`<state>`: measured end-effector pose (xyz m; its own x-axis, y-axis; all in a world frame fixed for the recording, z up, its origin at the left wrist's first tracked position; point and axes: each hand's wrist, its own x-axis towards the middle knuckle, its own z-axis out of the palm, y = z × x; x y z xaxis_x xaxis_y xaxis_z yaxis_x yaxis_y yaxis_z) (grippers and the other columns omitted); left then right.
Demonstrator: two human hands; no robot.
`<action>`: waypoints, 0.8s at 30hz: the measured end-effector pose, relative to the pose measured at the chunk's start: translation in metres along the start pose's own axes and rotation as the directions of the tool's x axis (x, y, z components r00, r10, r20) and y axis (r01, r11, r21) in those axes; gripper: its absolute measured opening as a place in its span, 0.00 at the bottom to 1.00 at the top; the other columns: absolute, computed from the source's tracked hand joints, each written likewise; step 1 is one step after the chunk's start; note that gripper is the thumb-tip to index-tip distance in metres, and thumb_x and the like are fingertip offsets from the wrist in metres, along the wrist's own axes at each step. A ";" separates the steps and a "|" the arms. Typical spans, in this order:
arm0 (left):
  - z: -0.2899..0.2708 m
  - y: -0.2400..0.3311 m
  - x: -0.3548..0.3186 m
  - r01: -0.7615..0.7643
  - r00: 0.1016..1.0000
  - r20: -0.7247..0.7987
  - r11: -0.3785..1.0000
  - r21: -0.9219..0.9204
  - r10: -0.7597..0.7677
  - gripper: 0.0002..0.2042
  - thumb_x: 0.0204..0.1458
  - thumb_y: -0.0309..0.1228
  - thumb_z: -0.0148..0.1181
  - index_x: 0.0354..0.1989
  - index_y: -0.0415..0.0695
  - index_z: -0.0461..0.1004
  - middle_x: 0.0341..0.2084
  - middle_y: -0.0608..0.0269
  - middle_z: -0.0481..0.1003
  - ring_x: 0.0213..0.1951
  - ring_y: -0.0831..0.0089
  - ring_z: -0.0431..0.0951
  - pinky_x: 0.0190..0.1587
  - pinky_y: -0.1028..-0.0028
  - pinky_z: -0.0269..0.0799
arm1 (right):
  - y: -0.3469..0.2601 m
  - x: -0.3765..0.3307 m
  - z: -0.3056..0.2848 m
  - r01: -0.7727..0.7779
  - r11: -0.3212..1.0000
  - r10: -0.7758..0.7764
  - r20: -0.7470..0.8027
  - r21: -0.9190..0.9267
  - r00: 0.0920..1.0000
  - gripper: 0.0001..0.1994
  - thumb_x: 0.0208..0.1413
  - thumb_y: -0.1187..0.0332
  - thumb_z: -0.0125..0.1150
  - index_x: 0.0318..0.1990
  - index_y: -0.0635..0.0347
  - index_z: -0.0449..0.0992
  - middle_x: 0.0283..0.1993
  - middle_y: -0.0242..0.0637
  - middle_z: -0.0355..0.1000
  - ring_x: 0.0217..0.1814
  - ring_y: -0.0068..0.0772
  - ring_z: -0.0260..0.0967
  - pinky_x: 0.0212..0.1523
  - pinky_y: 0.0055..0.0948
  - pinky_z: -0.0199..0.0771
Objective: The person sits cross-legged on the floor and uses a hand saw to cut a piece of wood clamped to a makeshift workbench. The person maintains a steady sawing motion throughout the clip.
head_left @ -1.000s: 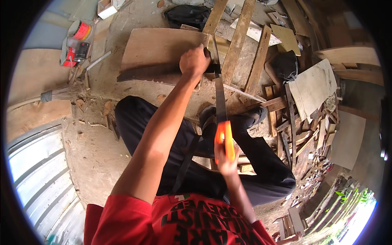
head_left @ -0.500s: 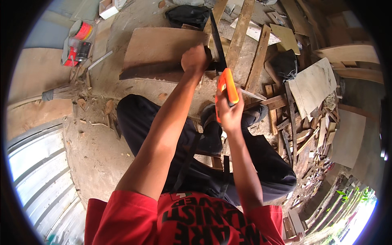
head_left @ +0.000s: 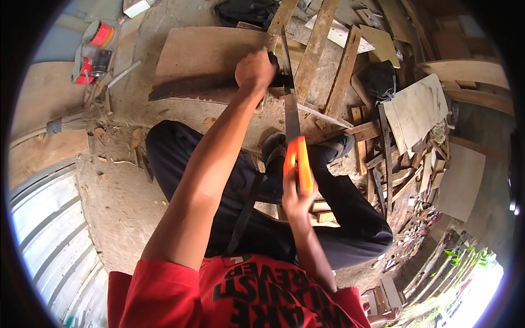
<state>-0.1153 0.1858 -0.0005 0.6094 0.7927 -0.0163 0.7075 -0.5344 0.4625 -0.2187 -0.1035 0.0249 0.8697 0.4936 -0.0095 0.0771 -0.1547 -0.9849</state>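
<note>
My right hand is wrapped round the orange handle of a handsaw, close to my knees. The saw's long blade points away from me, passing just right of my left hand. That hand is closed in a fist at the right end of a broad brown wooden board. A dark piece shows beside its knuckles, but my fingers hide what they grip. The blade crosses the work beside the fist; the exact contact is hard to make out.
Long planks lie ahead on the right. Wood scraps and a pale panel are heaped at the right. A dark bag lies beyond the board. Cans and a broom are at the left.
My right hand has drawn the saw back toward my body, showing more blade in front of the handle. My left fist stays at the board's end while the whole view shifts slightly.
</note>
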 end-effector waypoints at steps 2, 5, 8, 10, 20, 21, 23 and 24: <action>-0.003 0.006 -0.001 0.046 0.998 0.041 0.999 0.001 -0.046 0.13 0.56 0.41 0.53 0.36 0.44 0.76 0.30 0.47 0.80 0.36 0.48 0.82 0.41 0.54 0.78 | 0.015 -0.066 -0.034 -0.055 0.997 0.054 -0.012 -0.049 0.998 0.08 0.61 0.73 0.57 0.44 0.68 0.72 0.23 0.25 0.64 0.21 0.13 0.59 0.23 0.17 0.60; -0.004 0.010 -0.006 0.043 0.997 0.059 0.999 0.013 -0.044 0.12 0.57 0.40 0.52 0.37 0.45 0.76 0.29 0.48 0.80 0.35 0.50 0.82 0.41 0.55 0.78 | -0.011 -0.089 -0.050 -0.140 0.987 0.134 -0.071 -0.083 0.988 0.07 0.57 0.71 0.61 0.32 0.67 0.75 0.18 0.37 0.66 0.15 0.29 0.66 0.18 0.29 0.63; -0.002 0.002 -0.003 0.019 0.999 0.027 1.000 0.018 -0.019 0.12 0.57 0.39 0.52 0.38 0.45 0.77 0.30 0.47 0.80 0.36 0.50 0.82 0.41 0.55 0.78 | -0.014 -0.018 -0.023 -0.043 0.994 0.043 -0.008 -0.101 0.999 0.07 0.58 0.72 0.55 0.33 0.68 0.76 0.19 0.33 0.68 0.20 0.22 0.67 0.22 0.26 0.65; 0.008 -0.002 0.000 -0.023 1.000 -0.017 0.999 0.031 0.023 0.12 0.56 0.39 0.52 0.38 0.45 0.77 0.30 0.47 0.81 0.37 0.49 0.82 0.41 0.55 0.78 | 0.022 0.041 0.006 -0.005 1.000 0.005 -0.084 0.002 0.996 0.07 0.58 0.71 0.57 0.34 0.67 0.75 0.20 0.31 0.68 0.21 0.19 0.65 0.24 0.26 0.67; -0.008 0.009 -0.004 0.047 0.997 0.062 0.998 -0.029 -0.045 0.12 0.56 0.40 0.52 0.37 0.43 0.75 0.31 0.45 0.80 0.38 0.48 0.81 0.44 0.54 0.76 | -0.023 -0.039 -0.028 0.088 0.937 -0.074 0.055 -0.338 0.996 0.11 0.56 0.67 0.59 0.35 0.69 0.77 0.22 0.40 0.70 0.20 0.35 0.73 0.21 0.29 0.68; -0.008 0.011 -0.003 0.054 0.996 0.066 0.998 -0.024 -0.053 0.13 0.56 0.40 0.52 0.37 0.43 0.75 0.31 0.45 0.80 0.39 0.48 0.81 0.44 0.53 0.76 | -0.020 -0.062 -0.034 -0.034 0.969 0.036 0.004 -0.246 0.999 0.12 0.57 0.65 0.58 0.35 0.69 0.77 0.21 0.39 0.70 0.19 0.35 0.73 0.21 0.30 0.69; -0.007 0.012 -0.003 0.066 0.995 0.071 0.998 -0.011 -0.065 0.13 0.57 0.40 0.52 0.36 0.44 0.75 0.32 0.46 0.80 0.39 0.48 0.81 0.44 0.53 0.76 | -0.029 -0.055 -0.036 0.076 0.936 -0.067 0.038 -0.344 0.997 0.13 0.58 0.64 0.57 0.35 0.70 0.76 0.21 0.39 0.69 0.19 0.33 0.72 0.21 0.29 0.69; -0.006 0.010 -0.007 0.059 0.996 0.071 0.998 -0.009 -0.058 0.13 0.56 0.40 0.52 0.36 0.44 0.75 0.32 0.45 0.80 0.39 0.48 0.81 0.44 0.53 0.76 | -0.023 -0.047 -0.030 0.049 0.972 -0.050 0.003 -0.231 0.999 0.14 0.58 0.63 0.57 0.35 0.69 0.76 0.21 0.38 0.69 0.19 0.31 0.71 0.22 0.28 0.69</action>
<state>-0.1144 0.1770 0.0093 0.5911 0.7996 -0.1061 0.7389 -0.4840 0.4689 -0.2465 -0.1486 0.0536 0.8635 0.5029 0.0390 0.2303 -0.3243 -0.9175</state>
